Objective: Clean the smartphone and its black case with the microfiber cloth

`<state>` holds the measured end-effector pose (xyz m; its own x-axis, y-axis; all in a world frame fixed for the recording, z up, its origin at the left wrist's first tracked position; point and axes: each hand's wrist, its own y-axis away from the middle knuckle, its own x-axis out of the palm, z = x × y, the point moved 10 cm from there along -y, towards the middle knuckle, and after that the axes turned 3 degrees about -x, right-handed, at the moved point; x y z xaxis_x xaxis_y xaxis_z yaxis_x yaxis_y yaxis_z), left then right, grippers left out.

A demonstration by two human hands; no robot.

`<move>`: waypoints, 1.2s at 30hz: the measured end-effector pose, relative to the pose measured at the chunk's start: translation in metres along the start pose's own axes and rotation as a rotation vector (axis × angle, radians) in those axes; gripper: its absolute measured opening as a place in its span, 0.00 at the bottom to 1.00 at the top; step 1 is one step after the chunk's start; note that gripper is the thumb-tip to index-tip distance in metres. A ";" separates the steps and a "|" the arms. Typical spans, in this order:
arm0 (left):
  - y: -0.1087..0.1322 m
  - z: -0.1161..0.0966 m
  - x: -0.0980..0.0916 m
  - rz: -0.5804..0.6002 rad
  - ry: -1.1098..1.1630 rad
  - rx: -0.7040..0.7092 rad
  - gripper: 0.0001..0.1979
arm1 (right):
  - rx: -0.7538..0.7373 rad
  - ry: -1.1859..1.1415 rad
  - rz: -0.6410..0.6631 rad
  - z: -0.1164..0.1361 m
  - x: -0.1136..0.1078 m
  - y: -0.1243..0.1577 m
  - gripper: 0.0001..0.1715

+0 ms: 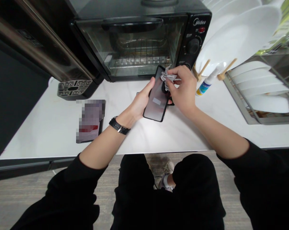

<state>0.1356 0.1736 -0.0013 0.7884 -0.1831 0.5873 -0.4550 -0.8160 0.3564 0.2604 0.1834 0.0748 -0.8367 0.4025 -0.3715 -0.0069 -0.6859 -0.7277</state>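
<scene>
My left hand (140,103) grips a black smartphone (157,99) by its left edge, holding it tilted above the white counter (50,127). The screen is dark and faces up. My right hand (182,91) pinches a small crumpled grey cloth (167,78) and presses it against the upper part of the phone's screen. A black watch sits on my left wrist. Something dark lies on the counter beneath the phone, mostly hidden.
A black toaster oven (144,41) stands at the counter's back, a dark appliance with a drip grille (73,87) to its left. A second phone (90,120) lies flat at left. A small spray bottle (205,84), white plates (240,38) and a dish rack (259,95) stand at right.
</scene>
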 end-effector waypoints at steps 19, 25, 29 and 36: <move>-0.006 -0.011 -0.006 -0.061 0.057 0.124 0.24 | -0.270 -0.142 0.330 0.046 0.030 0.012 0.05; 0.004 -0.052 -0.024 -0.092 0.022 0.418 0.28 | -0.329 -0.192 0.586 0.058 0.055 0.031 0.15; 0.004 -0.054 -0.035 -0.207 -0.036 0.425 0.28 | -0.235 -0.039 0.501 0.041 0.052 0.023 0.14; -0.006 -0.015 -0.003 -0.050 -0.002 0.197 0.24 | -0.095 0.187 0.271 0.011 0.021 -0.002 0.15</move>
<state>0.1297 0.1876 0.0057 0.8087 -0.1401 0.5712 -0.3255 -0.9156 0.2362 0.2364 0.1869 0.0752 -0.6861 0.3240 -0.6514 0.2601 -0.7270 -0.6355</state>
